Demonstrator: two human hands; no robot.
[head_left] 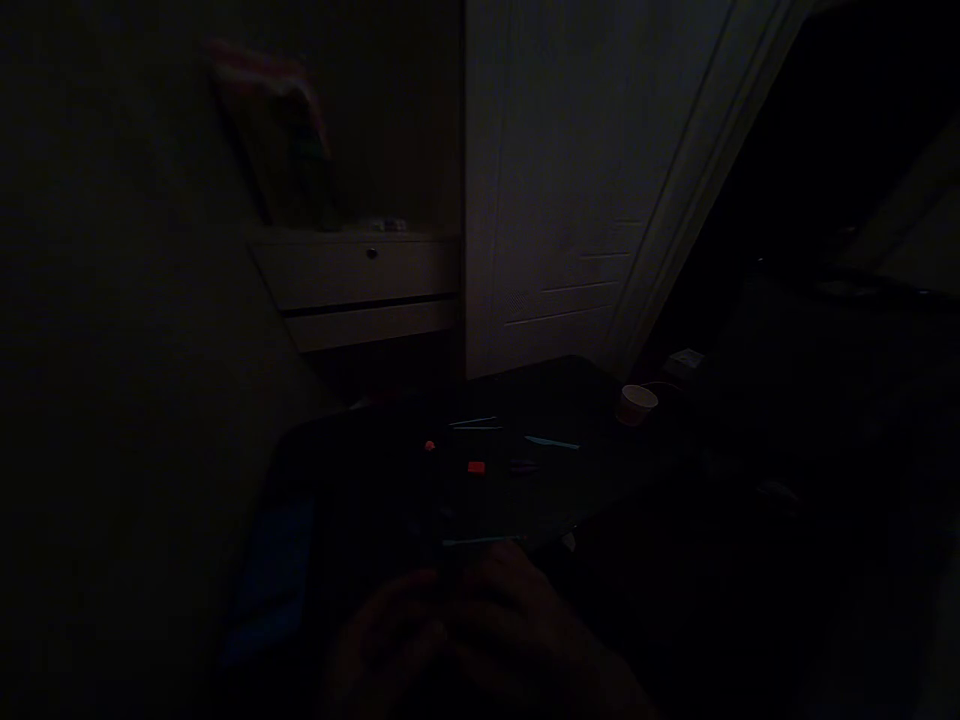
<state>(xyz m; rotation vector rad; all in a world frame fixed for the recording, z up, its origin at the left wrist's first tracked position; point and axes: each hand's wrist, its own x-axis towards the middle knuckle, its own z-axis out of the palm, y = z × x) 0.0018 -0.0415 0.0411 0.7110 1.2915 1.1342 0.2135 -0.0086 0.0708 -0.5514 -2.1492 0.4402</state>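
The picture is very dark. My left hand (390,640) and my right hand (521,620) are close together at the bottom, over the near part of a dark table (360,480). Both look closed, with fingers curled towards each other; whatever is between them is lost in shadow. Just beyond the right fingertips lies a thin pale stick-like tool (480,541); I cannot tell whether the fingers touch it. Farther off are a small bright red block (476,467), a small reddish lump (430,446), and a dark purplish object (524,467).
Two thin pale sticks (475,423) and a light-blue plastic knife (552,442) lie farther back. A paper cup (637,404) stands at the table's right. A dim blue flat rectangle (271,570) is at left. Behind are a drawer unit (367,275) and a pale door (570,180).
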